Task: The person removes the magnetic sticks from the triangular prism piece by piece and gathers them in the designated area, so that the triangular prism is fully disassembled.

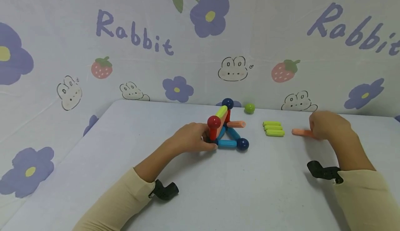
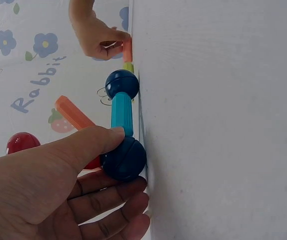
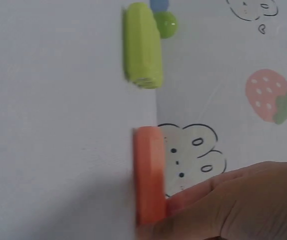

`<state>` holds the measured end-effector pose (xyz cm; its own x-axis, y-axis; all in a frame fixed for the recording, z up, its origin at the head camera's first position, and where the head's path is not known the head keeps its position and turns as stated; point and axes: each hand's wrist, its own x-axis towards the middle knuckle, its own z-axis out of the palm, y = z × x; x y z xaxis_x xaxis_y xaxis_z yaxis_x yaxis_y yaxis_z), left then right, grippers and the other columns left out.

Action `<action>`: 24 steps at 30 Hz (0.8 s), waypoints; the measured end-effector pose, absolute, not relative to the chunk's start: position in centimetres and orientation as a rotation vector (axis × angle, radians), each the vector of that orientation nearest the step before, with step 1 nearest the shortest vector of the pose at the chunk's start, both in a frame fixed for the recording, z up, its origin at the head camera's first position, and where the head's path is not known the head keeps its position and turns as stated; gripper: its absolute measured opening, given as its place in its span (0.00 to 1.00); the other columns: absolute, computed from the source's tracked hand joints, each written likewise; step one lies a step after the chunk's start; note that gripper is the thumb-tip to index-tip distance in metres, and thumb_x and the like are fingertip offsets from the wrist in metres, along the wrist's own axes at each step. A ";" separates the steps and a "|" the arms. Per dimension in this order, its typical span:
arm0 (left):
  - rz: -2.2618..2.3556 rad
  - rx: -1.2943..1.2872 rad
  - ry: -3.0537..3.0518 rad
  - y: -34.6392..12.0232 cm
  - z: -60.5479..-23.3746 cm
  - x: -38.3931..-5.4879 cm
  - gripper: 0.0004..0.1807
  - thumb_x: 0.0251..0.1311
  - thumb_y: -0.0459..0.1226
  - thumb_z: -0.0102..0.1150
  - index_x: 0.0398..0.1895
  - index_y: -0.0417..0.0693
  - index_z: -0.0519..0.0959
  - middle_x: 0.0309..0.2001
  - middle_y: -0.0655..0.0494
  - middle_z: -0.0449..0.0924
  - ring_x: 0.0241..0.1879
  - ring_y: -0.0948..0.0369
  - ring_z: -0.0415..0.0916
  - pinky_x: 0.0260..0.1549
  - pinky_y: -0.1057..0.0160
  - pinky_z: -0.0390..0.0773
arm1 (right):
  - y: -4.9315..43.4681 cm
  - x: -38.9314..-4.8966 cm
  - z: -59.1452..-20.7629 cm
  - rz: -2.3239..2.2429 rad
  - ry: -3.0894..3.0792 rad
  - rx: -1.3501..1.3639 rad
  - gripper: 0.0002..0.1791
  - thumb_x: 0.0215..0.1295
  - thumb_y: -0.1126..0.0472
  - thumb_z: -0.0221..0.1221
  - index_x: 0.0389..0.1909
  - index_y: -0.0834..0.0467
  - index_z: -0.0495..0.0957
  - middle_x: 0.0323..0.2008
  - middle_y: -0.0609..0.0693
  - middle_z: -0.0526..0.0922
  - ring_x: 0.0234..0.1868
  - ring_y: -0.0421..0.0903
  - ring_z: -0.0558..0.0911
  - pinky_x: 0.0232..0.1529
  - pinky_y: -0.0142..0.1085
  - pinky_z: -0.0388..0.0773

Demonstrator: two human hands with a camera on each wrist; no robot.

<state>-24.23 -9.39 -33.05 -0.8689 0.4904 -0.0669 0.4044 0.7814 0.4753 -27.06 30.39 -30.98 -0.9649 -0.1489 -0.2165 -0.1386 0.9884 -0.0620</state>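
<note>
A frame of coloured toy building rods and balls stands mid-table. Its light-blue rod [image 1: 227,143] lies low at the front, ending in a dark blue ball [image 1: 242,144]. Higher up are a red ball [image 1: 214,122], a yellow-green rod [image 1: 222,111] and another dark blue ball [image 1: 227,103]. From its rear an orange rod [image 1: 236,124] juts rightward. My left hand [image 1: 192,137] grips the near-left dark blue corner ball [image 2: 123,159], thumb on one side, fingers behind. Off to the right, my right hand [image 1: 329,125] pinches a loose orange rod [image 3: 150,172] at one end, on the table.
Several yellow-green rods [image 1: 274,128] lie side by side between the frame and my right hand. Behind them a green ball [image 1: 249,108] rests near the table's back edge. A patterned cloth [image 1: 200,50] hangs behind the white table [image 1: 250,196].
</note>
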 end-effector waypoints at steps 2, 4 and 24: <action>0.677 0.704 2.785 -9.4 -33.1 -24.3 0.20 0.58 0.44 0.71 0.48 0.43 0.79 0.34 0.59 0.82 0.36 0.61 0.77 0.37 0.63 0.77 | 30.3 -27.1 -31.4 -0.088 2.974 -0.201 0.07 0.61 0.65 0.64 0.31 0.67 0.79 0.26 0.57 0.76 0.29 0.55 0.74 0.28 0.45 0.74; 0.677 0.700 2.785 -9.3 -33.0 -24.2 0.20 0.57 0.44 0.71 0.48 0.43 0.79 0.34 0.59 0.82 0.36 0.60 0.77 0.36 0.63 0.77 | 30.1 -27.3 -31.7 -0.128 3.019 -0.181 0.07 0.61 0.68 0.64 0.33 0.69 0.79 0.27 0.60 0.76 0.30 0.57 0.74 0.28 0.46 0.75; 0.688 0.698 2.784 -9.4 -33.0 -24.1 0.20 0.57 0.44 0.71 0.48 0.43 0.79 0.33 0.59 0.82 0.35 0.60 0.77 0.35 0.63 0.77 | 30.3 -28.1 -33.3 -0.286 3.182 -0.107 0.10 0.56 0.76 0.58 0.39 0.70 0.81 0.38 0.70 0.79 0.38 0.65 0.75 0.38 0.58 0.74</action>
